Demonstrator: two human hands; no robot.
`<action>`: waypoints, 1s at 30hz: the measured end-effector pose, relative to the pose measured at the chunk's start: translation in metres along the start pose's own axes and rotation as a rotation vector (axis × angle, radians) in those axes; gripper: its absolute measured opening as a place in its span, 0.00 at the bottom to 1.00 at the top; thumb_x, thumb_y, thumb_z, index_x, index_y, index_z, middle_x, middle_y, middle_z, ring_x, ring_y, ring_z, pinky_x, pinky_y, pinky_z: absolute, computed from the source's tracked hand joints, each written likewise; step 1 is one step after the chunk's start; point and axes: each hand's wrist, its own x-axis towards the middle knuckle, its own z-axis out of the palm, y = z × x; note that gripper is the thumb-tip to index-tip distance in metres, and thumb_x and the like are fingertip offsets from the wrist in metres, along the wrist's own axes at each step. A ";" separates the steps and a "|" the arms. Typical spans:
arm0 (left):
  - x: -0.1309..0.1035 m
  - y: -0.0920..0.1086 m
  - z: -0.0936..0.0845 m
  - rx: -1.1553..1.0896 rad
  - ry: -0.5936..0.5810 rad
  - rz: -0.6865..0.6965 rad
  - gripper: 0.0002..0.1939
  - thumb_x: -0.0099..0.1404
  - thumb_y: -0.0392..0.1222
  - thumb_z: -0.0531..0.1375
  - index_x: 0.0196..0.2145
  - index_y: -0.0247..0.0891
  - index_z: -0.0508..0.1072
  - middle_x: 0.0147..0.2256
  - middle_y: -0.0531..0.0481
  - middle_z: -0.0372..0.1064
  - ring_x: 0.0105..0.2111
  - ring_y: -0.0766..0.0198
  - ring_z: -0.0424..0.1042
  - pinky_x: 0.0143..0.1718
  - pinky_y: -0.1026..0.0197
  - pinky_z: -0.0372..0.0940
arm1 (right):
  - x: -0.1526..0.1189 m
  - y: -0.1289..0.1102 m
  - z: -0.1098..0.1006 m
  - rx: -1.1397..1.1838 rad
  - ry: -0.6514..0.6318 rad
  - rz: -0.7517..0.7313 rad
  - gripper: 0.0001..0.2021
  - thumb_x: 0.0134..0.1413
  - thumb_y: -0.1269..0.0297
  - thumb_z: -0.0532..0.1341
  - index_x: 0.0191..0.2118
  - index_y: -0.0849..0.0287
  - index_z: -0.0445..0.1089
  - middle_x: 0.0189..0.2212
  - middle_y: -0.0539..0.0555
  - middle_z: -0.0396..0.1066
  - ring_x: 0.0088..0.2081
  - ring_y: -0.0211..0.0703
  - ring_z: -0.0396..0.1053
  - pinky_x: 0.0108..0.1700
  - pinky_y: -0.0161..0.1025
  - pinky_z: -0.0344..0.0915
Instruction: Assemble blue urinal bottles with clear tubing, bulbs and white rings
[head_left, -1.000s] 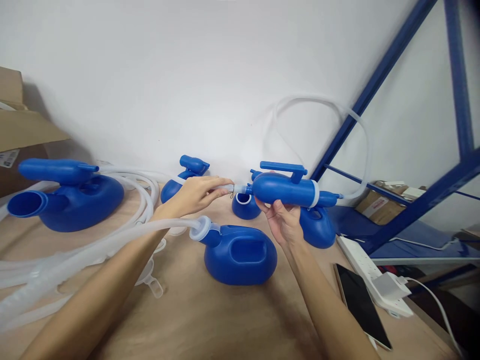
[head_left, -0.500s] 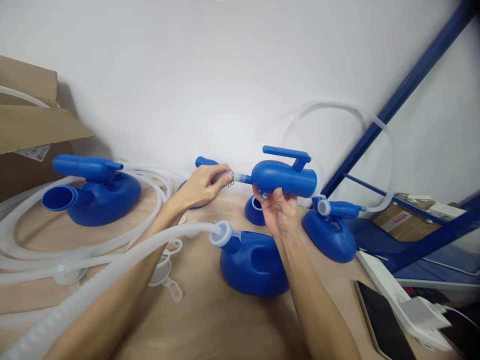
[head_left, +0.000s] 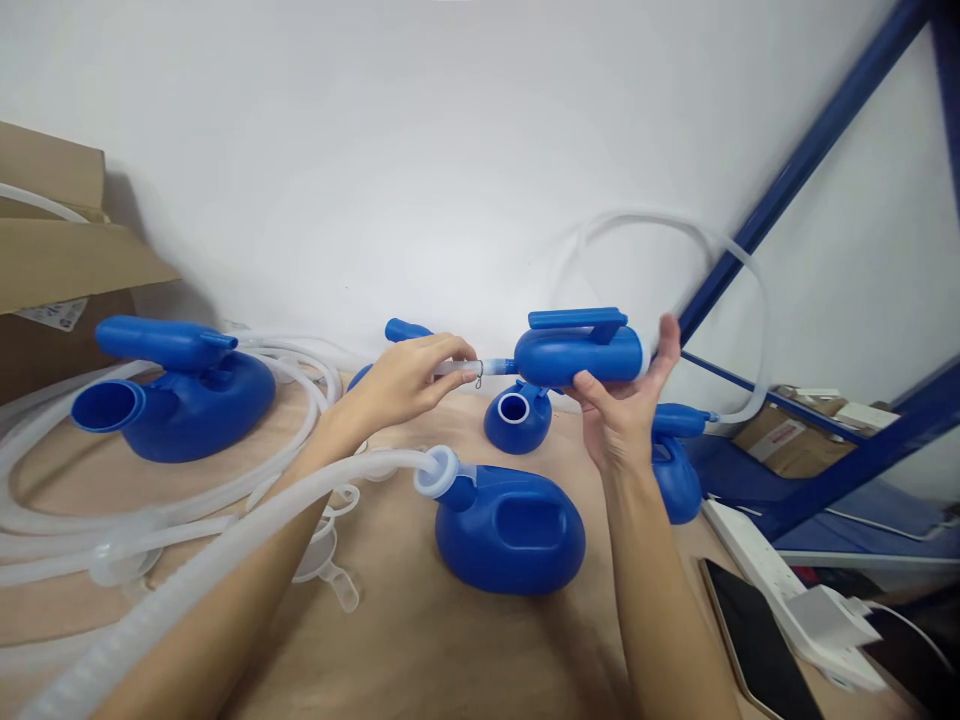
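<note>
My left hand (head_left: 420,378) pinches a translucent hose (head_left: 454,369) near its end, with a small wire clip (head_left: 479,374) around the hose just past my fingertips. That hose end sits on the narrow spout of a blue urinal cup (head_left: 577,352) with a handle on top. From below, my right hand (head_left: 626,405) grips the cup, thumb against its side and fingers stretched past the pale rim. In front stands a blue urine bottle (head_left: 510,530), with a thick translucent hose (head_left: 322,485) running into its white-capped neck. Behind it sits another blue bottle (head_left: 517,425) with an open mouth.
More blue bottles stand left (head_left: 199,405) and right (head_left: 679,480). Coiled hoses (head_left: 225,490) and translucent caps (head_left: 322,555) lie at left, beside a cardboard box (head_left: 60,250). A phone (head_left: 757,635), a power strip (head_left: 780,585) and blue shelving (head_left: 817,500) are on the right.
The cup has moved slightly right with both hands. My right hand has shifted toward its rim, with fingers now reaching past it. The hose remains on the spout.
</note>
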 end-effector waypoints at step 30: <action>0.000 0.007 0.009 0.138 0.152 0.293 0.09 0.75 0.40 0.58 0.38 0.36 0.77 0.31 0.49 0.75 0.30 0.64 0.72 0.32 0.63 0.64 | 0.007 -0.017 -0.013 -0.134 -0.036 0.312 0.32 0.29 0.50 0.81 0.40 0.49 0.66 0.32 0.45 0.67 0.35 0.45 0.72 0.31 0.42 0.79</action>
